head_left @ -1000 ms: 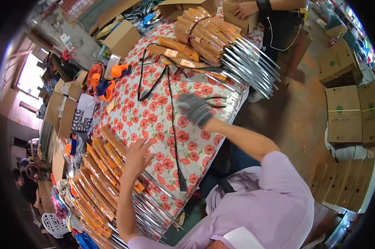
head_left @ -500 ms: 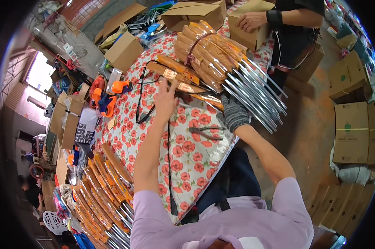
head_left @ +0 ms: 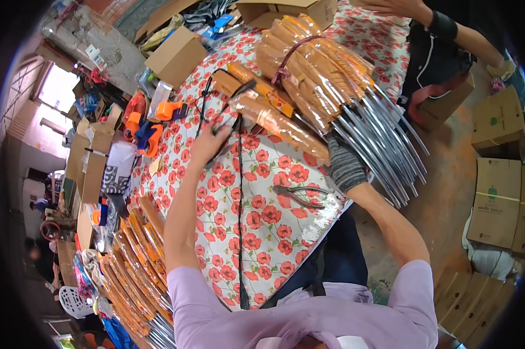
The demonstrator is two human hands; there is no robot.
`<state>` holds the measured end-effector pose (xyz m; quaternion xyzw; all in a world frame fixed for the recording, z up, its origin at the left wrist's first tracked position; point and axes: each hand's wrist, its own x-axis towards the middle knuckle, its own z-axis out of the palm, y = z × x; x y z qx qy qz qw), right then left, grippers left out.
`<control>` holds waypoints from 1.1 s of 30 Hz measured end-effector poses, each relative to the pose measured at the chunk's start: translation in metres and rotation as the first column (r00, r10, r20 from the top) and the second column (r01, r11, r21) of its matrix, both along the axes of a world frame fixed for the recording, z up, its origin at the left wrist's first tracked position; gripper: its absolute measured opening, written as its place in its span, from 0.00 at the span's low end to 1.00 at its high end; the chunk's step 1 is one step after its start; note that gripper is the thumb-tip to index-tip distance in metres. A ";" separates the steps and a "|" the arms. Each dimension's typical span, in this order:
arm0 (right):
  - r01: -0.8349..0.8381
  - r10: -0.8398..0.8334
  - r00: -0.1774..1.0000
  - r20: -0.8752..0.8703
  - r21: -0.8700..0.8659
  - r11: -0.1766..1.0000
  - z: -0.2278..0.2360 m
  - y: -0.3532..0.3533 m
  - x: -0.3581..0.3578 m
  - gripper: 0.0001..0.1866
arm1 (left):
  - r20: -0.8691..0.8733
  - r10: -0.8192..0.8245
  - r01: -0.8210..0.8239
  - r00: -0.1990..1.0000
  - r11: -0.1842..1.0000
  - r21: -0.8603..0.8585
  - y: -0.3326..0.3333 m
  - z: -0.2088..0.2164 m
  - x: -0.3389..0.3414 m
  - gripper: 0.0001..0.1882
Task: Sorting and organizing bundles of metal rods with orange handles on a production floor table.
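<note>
Across the table lie a few loose long packages in clear wrap, orange-brown, the front one [head_left: 280,127] slanting toward me. A black strap [head_left: 241,90] crosses over their far left end. My left hand [head_left: 209,145], bare, is closed on part of this strap, left of the packages. My right hand [head_left: 347,167], in a grey knitted glove, is closed round the near end of the loose packages; its fingertips are hidden. Beside it rests a big tied bundle [head_left: 309,58] of similar packages, with metal rods [head_left: 384,151] sticking out past the table edge. Pliers [head_left: 300,196] lie in front.
The table has a floral cover [head_left: 256,232], with a black cord [head_left: 240,221] running down it. Orange tape dispensers [head_left: 152,139] sit at left, near another pile of wrapped packages [head_left: 134,273]. Cardboard boxes [head_left: 175,55] stand behind. A co-worker's hand [head_left: 396,7] shows at upper right.
My left hand has moved off the packages to the left and closed on the strap. The strap now crosses the packages' end, and the front package has turned. The co-worker's hand has shifted.
</note>
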<state>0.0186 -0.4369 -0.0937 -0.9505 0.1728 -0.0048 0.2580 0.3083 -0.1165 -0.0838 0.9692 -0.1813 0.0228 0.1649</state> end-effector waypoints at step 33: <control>-0.028 0.211 0.906 0.366 -0.446 0.895 -0.048 -0.005 -0.002 0.14 | 0.359 0.761 0.017 0.541 0.417 -0.909 0.543 0.515 -0.431 0.16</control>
